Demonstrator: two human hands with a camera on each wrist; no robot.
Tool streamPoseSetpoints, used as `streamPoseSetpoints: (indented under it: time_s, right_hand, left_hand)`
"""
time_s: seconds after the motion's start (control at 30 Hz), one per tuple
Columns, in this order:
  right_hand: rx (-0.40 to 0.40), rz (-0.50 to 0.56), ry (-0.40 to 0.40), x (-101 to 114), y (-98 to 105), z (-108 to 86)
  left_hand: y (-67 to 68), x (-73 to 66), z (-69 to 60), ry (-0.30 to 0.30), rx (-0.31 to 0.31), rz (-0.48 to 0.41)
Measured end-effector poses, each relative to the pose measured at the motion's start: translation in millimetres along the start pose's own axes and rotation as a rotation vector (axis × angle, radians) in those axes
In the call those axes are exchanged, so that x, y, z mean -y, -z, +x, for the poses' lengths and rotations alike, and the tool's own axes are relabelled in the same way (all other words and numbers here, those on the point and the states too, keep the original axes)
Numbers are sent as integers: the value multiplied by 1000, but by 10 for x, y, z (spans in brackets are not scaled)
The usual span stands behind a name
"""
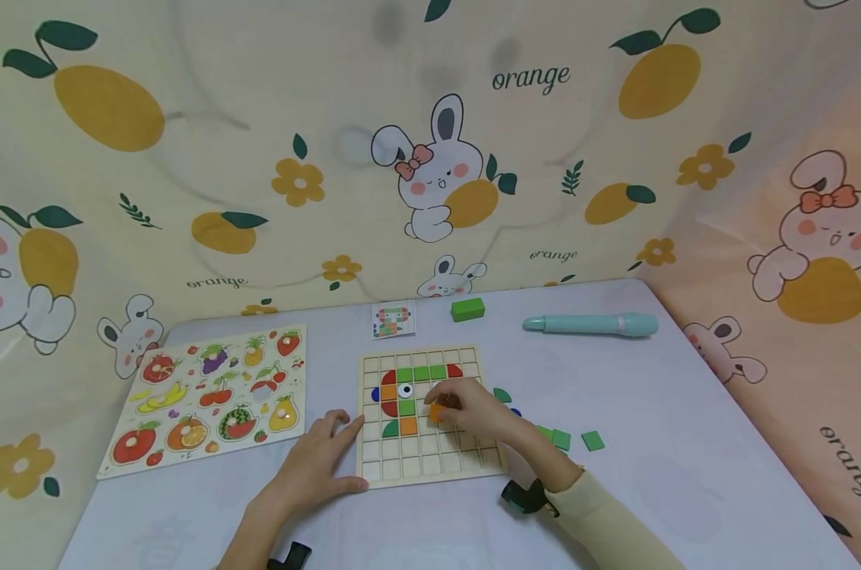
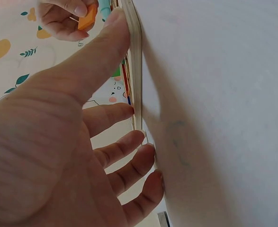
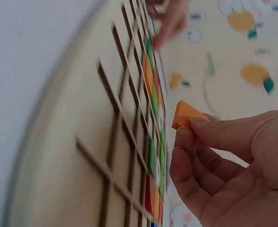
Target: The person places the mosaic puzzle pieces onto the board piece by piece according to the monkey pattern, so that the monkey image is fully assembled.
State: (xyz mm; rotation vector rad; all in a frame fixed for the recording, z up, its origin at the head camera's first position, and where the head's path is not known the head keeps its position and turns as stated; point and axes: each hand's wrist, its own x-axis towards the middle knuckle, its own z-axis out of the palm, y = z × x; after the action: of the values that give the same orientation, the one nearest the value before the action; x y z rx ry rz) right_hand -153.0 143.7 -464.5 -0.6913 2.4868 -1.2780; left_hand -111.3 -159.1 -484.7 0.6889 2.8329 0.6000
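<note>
A wooden grid board (image 1: pixel 430 463) lies on the table, with green, red, orange and blue tiles and a white eye tile (image 1: pixel 405 390) set in its cells. My right hand (image 1: pixel 473 409) pinches an orange tile (image 3: pixel 183 113) between thumb and fingertips, just above the board. In the right wrist view that tile stands tilted, apart from the grid. My left hand (image 1: pixel 312 463) rests at the board's left side, its thumb and fingers spread along the edge. The left wrist view shows the thumb (image 2: pixel 98 54) touching the board's rim. My right hand hides some cells on the board's right.
Loose green tiles (image 1: pixel 593 440) lie right of the board. Behind it are a small pattern card (image 1: pixel 393 320), a green block (image 1: pixel 468 309) and a light-blue pen-like stick (image 1: pixel 590 324). A fruit puzzle board (image 1: pixel 210 396) lies at left. A printed cloth (image 1: pixel 430 47) hangs behind.
</note>
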Motion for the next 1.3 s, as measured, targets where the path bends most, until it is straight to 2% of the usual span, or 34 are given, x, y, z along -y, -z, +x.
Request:
streamPoseSetpoints:
  time_s: [0.13,0.27,0.37,0.77,1.13,1.3]
  right_hand:
    - [48,-27,-8,50,-134,20]
    - [54,-100,-17,65,-220,23]
    - [42,-130,-28,71,-247,26]
    - [2,-141,-49,53,-271,76]
    - [-76,-292,-4,81,-330,61]
    - [-75,-328,3,89,-338,70]
  left_hand:
    - [0,-2,-1,2,2,-5]
    - [0,-4,6,10,8,-1]
    - [1,-6,7,10,8,1]
    - [-19,10,9,17,9,6]
    - [-26,17,16,16,8,15]
    - [-20,15,21,10,7,20]
